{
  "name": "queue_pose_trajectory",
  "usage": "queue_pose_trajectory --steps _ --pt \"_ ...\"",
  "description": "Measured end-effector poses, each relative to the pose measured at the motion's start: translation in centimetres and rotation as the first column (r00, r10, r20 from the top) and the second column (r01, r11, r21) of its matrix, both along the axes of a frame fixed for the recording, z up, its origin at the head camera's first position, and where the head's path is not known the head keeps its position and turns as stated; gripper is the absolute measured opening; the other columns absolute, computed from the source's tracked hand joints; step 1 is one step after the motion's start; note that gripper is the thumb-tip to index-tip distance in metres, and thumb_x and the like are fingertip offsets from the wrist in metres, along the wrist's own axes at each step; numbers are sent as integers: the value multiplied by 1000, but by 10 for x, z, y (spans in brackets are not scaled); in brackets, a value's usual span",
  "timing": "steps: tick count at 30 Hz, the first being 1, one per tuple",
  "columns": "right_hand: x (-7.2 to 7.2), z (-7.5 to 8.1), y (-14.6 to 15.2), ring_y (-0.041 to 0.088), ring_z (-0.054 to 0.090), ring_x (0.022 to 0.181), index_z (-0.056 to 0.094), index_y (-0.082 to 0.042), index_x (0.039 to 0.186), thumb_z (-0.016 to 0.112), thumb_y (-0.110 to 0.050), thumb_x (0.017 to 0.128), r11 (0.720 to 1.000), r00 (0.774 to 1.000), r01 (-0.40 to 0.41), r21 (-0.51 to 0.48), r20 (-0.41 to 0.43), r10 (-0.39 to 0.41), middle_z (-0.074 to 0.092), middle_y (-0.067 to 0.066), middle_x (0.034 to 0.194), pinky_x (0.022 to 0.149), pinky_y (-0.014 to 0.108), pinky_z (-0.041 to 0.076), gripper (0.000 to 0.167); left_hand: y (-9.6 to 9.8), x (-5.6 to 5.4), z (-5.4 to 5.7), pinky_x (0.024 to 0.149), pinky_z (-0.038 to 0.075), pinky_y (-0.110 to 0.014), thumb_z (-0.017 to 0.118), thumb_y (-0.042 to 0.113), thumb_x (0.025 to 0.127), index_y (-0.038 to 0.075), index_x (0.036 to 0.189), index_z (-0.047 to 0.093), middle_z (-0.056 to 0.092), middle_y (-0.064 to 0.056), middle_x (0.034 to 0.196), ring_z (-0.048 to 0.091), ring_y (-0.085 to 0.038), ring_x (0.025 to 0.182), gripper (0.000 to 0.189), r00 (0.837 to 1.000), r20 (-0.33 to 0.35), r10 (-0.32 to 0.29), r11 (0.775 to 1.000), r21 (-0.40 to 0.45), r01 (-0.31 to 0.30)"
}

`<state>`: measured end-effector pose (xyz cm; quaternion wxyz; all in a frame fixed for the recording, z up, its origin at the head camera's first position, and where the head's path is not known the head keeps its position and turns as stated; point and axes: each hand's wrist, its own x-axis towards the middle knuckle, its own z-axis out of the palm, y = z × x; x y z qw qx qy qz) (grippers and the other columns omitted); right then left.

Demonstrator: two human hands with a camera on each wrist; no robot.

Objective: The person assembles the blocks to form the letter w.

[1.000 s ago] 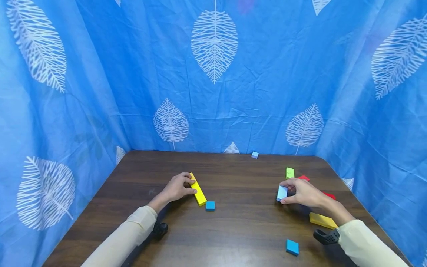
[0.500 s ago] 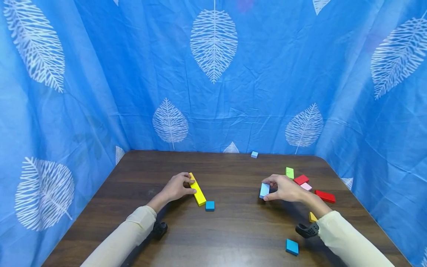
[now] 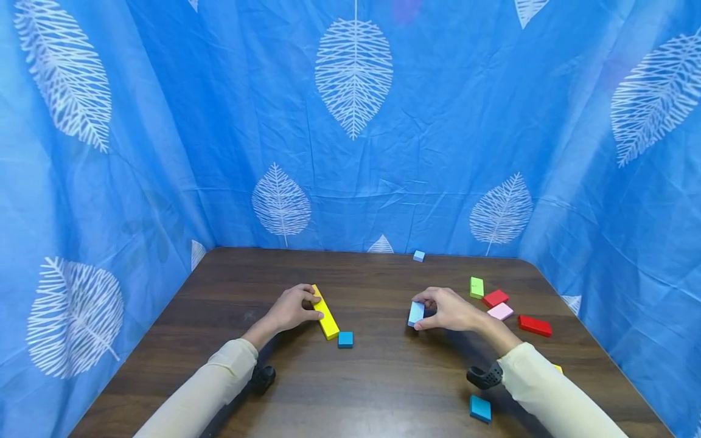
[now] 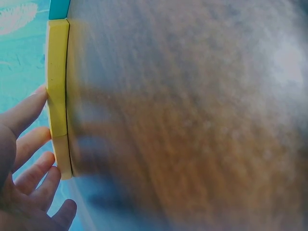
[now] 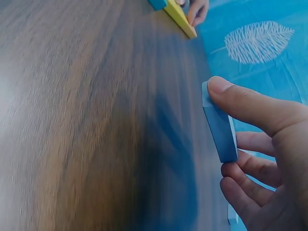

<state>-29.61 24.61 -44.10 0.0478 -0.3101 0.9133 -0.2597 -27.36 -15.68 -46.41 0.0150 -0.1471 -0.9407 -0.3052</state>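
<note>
My left hand (image 3: 290,307) rests thumb and fingertips along the left side of a long yellow block (image 3: 327,319) lying on the table. A small teal-blue block (image 3: 345,339) sits at the near end of that yellow block. To the right, my right hand (image 3: 449,308) pinches a light blue rectangular block (image 3: 416,313) between thumb and fingers, low over the tabletop. In the right wrist view the thumb (image 5: 245,98) lies on one end of the light blue block (image 5: 220,127), and fingertips support the other end.
A light green block (image 3: 476,287), a red block (image 3: 495,298), a pink block (image 3: 501,311) and another red block (image 3: 534,325) lie right of the right hand. A teal block (image 3: 480,409) is nearer. A small pale blue block (image 3: 418,256) stands at the back edge by the curtain (image 3: 350,170).
My right hand has moved left with the light blue block, uncovering the red and pink blocks. The left hand stays at the yellow block.
</note>
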Motion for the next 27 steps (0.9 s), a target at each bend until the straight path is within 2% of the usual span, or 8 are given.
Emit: queue_pose_trajectory --steps 8,13,27 --pt "-1 -5 -20 20 59 96 70 0 127 88 -44 82 999 999 -47 -22 -6 47 66 2 112 86 40 55 65 1 1 -2 94 55 -40 88 16 85 1 121 76 62 -13 132 57 -31 116 41 1000 3 3 1000 -3 -3" --pt "-3 -7 -32 18 58 94 70 0 125 88 -46 82 997 997 -68 -26 -22 68 66 0 108 83 37 54 65 3 1 0 93 56 -39 88 16 85 0 122 75 62 -13 132 57 -31 116 42 1000 -1 0 1000 0 0" --pt "-6 -11 -74 16 56 94 70 -1 127 86 -46 84 996 996 -87 -31 -14 86 63 -2 106 80 34 52 64 1 1 1 97 54 -41 87 17 86 1 122 75 61 -14 134 57 -32 120 41 1000 9 4 1000 -7 -4"
